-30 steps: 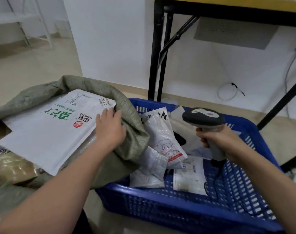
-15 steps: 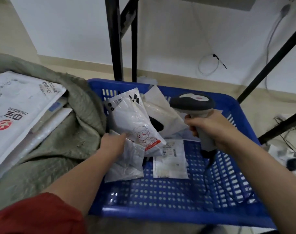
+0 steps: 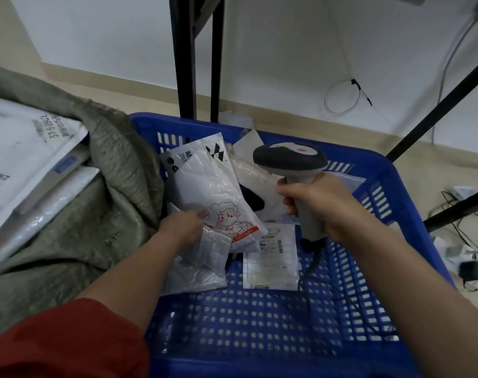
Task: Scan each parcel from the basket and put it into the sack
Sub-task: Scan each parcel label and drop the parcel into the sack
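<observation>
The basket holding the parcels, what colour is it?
Blue: the basket is perforated blue plastic, seen clearly in the head view.

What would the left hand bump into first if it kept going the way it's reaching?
Most likely the white plastic mailer with the red cartoon figure: the left hand is already at its lower edge, though actual contact is unclear.

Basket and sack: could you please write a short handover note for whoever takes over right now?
Left hand: reaching into the basket, fingers on the cartoon parcel; grip not clear.
Right hand: holds the scanner above the basket.
Sack, left of the basket, already holds large white parcels.
Left: several parcels in the basket, including a labelled one; scan each and sack it.
</observation>
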